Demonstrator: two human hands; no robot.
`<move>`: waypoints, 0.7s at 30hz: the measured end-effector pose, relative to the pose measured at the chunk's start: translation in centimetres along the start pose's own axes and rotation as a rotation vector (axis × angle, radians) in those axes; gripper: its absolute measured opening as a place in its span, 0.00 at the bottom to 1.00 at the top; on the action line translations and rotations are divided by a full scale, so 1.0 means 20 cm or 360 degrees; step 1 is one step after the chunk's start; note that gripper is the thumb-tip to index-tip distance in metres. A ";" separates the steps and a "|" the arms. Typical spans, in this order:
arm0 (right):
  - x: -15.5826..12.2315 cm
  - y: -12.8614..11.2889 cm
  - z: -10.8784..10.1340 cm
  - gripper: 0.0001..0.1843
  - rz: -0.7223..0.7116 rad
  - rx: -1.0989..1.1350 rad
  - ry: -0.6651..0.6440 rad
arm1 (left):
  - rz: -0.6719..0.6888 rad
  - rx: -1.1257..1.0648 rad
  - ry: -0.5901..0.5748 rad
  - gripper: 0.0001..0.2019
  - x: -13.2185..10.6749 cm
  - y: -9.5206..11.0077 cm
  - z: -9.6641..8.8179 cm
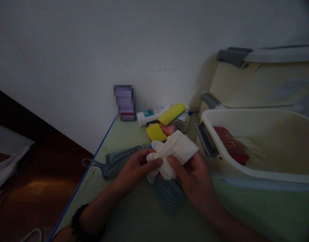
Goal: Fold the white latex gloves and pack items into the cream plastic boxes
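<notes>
A crumpled white glove (178, 148) is held between my two hands above the table. My left hand (138, 166) pinches its finger side, thumb on top. On the cuff side my right hand (196, 174) grips it the same way, thumb pressed on the front. Beneath the glove, a dark teal woven cloth (168, 196) lies on the table, partly covered by the hands. Another folded patterned cloth (121, 159) with a hanging loop sits beyond my left wrist. Two yellow sponges (172, 114) (156, 132) lie just behind the glove.
A cream storage box (245, 169) with its lid (247, 84) raised stands at the right, holding a red woven item (231, 144) and something pale. Behind the sponges lies a white bottle (150, 116). A pixelated phone-like object (125, 104) leans on the wall. The table's blue edge (78, 186) runs along the left.
</notes>
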State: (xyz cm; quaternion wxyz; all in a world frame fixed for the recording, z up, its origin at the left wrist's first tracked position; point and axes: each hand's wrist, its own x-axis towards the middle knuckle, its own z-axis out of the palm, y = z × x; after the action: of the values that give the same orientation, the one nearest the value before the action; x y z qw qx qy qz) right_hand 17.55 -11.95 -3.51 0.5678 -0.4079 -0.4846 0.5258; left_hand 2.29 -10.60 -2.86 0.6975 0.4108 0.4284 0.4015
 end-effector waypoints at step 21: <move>0.02 -0.02 -0.09 0.24 -0.1012 -0.1091 -0.0516 | -0.0035 -0.0543 -0.0160 0.12 -0.01 0.02 -0.01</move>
State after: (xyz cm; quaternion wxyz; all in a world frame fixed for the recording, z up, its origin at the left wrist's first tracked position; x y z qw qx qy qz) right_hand 19.34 -11.49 -3.45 0.4506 -0.3159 -0.8122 0.1935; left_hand 1.91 -10.60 -2.54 0.7819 0.3014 0.3233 0.4397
